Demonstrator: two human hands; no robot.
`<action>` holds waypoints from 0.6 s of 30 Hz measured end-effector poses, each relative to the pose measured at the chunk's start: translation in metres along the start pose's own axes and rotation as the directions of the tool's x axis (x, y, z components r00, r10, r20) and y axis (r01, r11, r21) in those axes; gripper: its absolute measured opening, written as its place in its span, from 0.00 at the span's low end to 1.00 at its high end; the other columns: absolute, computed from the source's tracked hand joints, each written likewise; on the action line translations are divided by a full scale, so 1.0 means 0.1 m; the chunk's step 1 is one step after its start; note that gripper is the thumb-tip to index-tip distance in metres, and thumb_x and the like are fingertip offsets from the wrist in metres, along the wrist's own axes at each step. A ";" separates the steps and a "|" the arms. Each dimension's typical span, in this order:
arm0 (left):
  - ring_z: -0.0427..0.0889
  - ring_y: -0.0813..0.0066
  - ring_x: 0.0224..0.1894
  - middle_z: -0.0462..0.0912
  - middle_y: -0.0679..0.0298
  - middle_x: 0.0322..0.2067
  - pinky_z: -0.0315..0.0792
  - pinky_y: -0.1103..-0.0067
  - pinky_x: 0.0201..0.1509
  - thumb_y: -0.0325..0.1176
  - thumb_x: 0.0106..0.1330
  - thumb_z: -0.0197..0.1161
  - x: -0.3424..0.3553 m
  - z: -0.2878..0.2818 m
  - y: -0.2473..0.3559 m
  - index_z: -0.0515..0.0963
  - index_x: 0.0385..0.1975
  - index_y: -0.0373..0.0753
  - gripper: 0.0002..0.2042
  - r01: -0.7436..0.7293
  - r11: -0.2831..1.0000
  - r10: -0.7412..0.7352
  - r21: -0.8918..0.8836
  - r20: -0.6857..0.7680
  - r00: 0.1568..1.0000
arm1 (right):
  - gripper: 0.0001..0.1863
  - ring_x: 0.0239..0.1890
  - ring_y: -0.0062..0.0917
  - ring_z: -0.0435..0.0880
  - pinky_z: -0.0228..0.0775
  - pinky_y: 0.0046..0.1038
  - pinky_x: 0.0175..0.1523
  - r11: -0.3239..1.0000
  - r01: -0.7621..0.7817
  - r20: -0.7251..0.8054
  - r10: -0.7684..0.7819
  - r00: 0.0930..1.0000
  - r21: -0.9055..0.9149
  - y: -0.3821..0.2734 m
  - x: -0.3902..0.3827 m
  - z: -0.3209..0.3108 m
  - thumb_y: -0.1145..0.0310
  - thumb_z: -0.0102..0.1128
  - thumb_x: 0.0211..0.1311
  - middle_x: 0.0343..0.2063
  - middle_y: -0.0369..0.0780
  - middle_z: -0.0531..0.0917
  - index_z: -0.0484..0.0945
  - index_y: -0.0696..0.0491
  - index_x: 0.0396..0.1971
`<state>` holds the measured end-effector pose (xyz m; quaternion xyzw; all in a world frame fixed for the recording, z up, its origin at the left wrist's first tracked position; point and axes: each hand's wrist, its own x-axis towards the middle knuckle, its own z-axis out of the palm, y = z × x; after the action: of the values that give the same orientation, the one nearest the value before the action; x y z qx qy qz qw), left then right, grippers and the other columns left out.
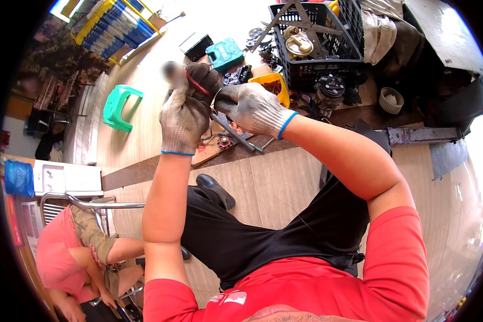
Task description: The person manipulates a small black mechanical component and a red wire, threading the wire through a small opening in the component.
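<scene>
My left hand [185, 119], in a dirty knitted glove with a blue cuff, grips a dark part [204, 80] with a red wire or band across it, held up in front of me. The part's upper left end is blurred. My right hand [249, 107], gloved too, is closed against the same part's lower right side, its fingertips partly hidden. Just below my hands lie a long metal bar [236, 134], a small round red-and-black part [224, 141] and a board [204, 155].
A black crate [319, 70] of metal parts, a yellow container [282, 95] and a teal case [225, 53] stand ahead. A green stool [118, 107] is at left, folded racks [110, 32] behind it. Another person [59, 252] sits at lower left beside a metal chair frame [107, 205].
</scene>
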<state>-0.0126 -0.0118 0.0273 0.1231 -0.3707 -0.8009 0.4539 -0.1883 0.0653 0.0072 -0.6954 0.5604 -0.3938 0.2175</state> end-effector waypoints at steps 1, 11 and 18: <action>0.83 0.54 0.58 0.84 0.53 0.55 0.76 0.58 0.67 0.37 0.82 0.48 0.00 -0.01 0.01 0.75 0.61 0.29 0.19 -0.003 1.000 0.003 0.000 -0.007 1.000 | 0.14 0.39 0.45 0.87 0.80 0.38 0.41 0.999 -0.037 -0.002 0.037 0.999 -0.009 0.03 0.00 0.03 0.59 0.64 0.69 0.35 0.48 0.87 0.86 0.47 0.49; 0.74 0.73 0.33 0.82 0.63 0.40 0.71 0.71 0.41 0.39 0.82 0.50 -0.03 -0.03 0.19 0.78 0.57 0.34 0.17 0.092 0.987 -0.121 0.129 0.238 0.964 | 0.09 0.36 0.43 0.90 0.82 0.43 0.39 0.922 0.218 0.056 -0.212 0.976 -0.321 0.01 0.04 -0.21 0.60 0.56 0.70 0.30 0.46 0.87 0.84 0.45 0.41; 0.85 0.66 0.38 0.87 0.52 0.40 0.80 0.71 0.44 0.28 0.77 0.57 -0.09 0.03 0.30 0.81 0.49 0.27 0.11 0.235 0.915 -0.299 0.328 0.161 0.941 | 0.05 0.30 0.38 0.90 0.81 0.40 0.32 0.729 0.336 0.057 -0.379 0.924 -0.596 0.03 0.02 -0.34 0.65 0.58 0.65 0.24 0.42 0.86 0.82 0.45 0.33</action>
<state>0.0100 -0.0128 0.0491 0.1568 -0.5143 -0.7973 0.2742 -0.2166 0.0674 0.0261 -0.8085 0.5181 -0.2559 -0.1109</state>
